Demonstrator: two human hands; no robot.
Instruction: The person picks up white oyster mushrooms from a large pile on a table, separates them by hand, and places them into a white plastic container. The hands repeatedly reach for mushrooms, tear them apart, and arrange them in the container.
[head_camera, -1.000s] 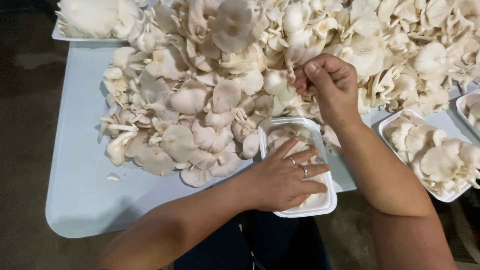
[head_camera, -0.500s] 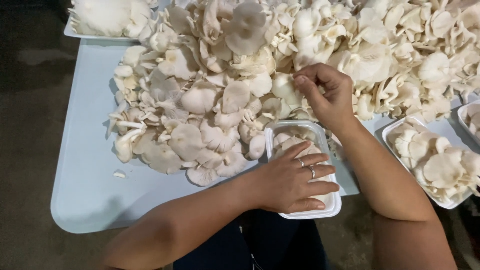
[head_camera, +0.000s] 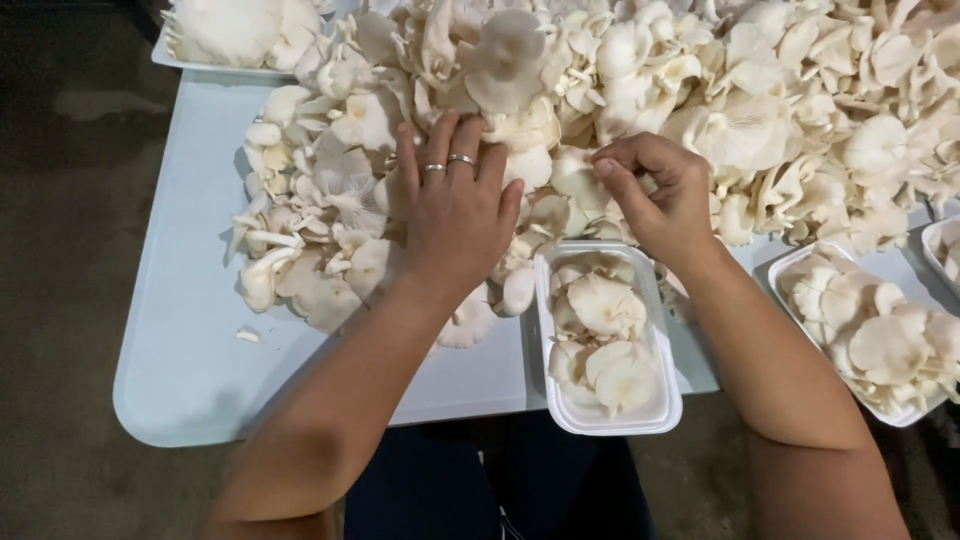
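Observation:
A big heap of pale oyster mushrooms covers the light blue table. My left hand, with two rings, lies flat and spread on the mushrooms at the heap's near edge. My right hand is curled over the heap, fingertips pinched on a mushroom just beyond the small white foam tray. That tray sits at the table's front edge, partly filled with mushrooms, between my two forearms.
A second white foam tray full of mushrooms stands at the right, with another tray's rim behind it. A white tray of mushrooms sits at the far left corner. A mushroom scrap lies on bare table. Dark floor lies left.
My left hand has left the small tray and moved forward and left onto the mushroom heap. My right hand has stayed at the heap's edge.

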